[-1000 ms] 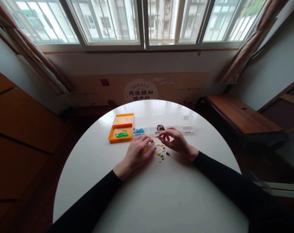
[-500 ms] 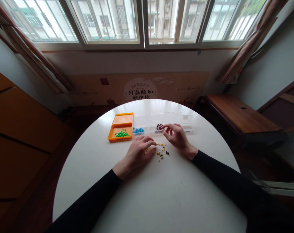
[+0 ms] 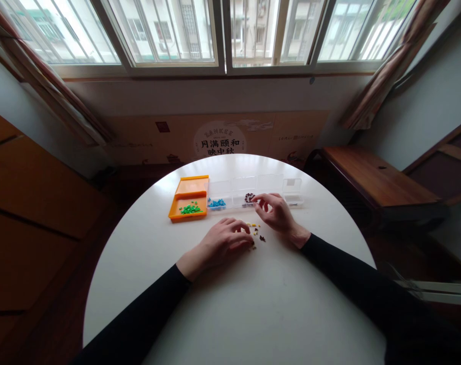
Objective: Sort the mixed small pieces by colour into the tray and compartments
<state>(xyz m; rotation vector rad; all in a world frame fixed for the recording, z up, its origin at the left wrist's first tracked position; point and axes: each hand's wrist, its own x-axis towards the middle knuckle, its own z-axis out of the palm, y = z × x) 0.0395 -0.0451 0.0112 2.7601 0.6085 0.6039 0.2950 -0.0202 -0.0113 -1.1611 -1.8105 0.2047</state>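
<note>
**Handling small coloured pieces at a round white table**

We sit at a round white table (image 3: 253,304) that fills the lower middle of the frame, with a wide window (image 3: 222,30) along the top and a brown wooden bench (image 3: 370,182) at the right. At the far edge of the table, centre frame, lies a long clear compartment box (image 3: 270,183), and touching its left end is an orange tray (image 3: 192,186).

Our left hand (image 3: 222,243) rests palm down just below centre. Its fingers are curled and close together, with the tips on the table at the left edge of the loose pieces; we cannot tell whether they pinch anything. Our right hand (image 3: 278,215) lies just right of centre. Its thumb and forefinger are drawn near each other over the box, and the other fingers are fanned apart; whether a piece sits between them is too small to tell.

Green pieces (image 3: 190,208) lie in the near half of the tray. Blue pieces (image 3: 216,204) fill the box's leftmost compartment, and dark brown pieces (image 3: 248,197) sit in the next one, right at our right fingertips. Loose yellow and dark pieces (image 3: 256,230) are scattered on the table between our two hands.
</note>
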